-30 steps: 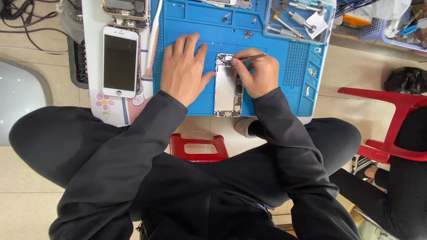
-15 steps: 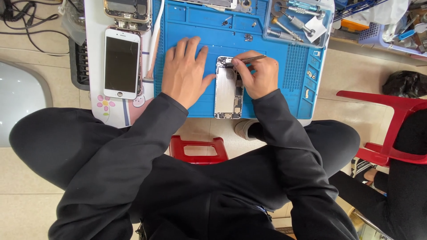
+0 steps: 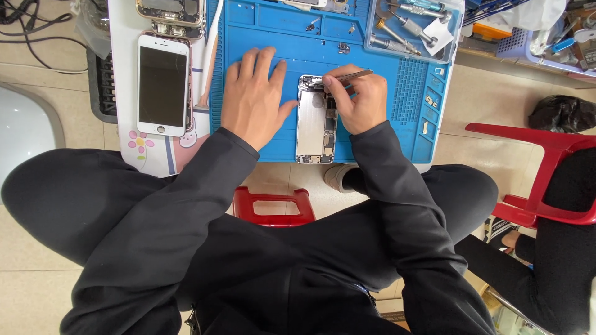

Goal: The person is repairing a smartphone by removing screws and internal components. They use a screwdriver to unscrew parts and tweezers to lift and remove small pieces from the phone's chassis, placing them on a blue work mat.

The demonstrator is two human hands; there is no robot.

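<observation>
An opened phone body with bare silver insides lies on the blue work mat. My left hand rests flat on the mat just left of it, fingers spread, thumb touching the phone's edge. My right hand pinches metal tweezers, whose tips point into the upper part of the phone body.
A white phone screen lies face up left of the mat, another stripped phone above it. A clear tray of screwdrivers sits at the mat's top right. Small screws dot the mat. A red stool is below; a red chair and another person's leg at right.
The view has shifted slightly. Both hands stay in place on the mat and the phone; the tweezers remain at the phone's upper end.
</observation>
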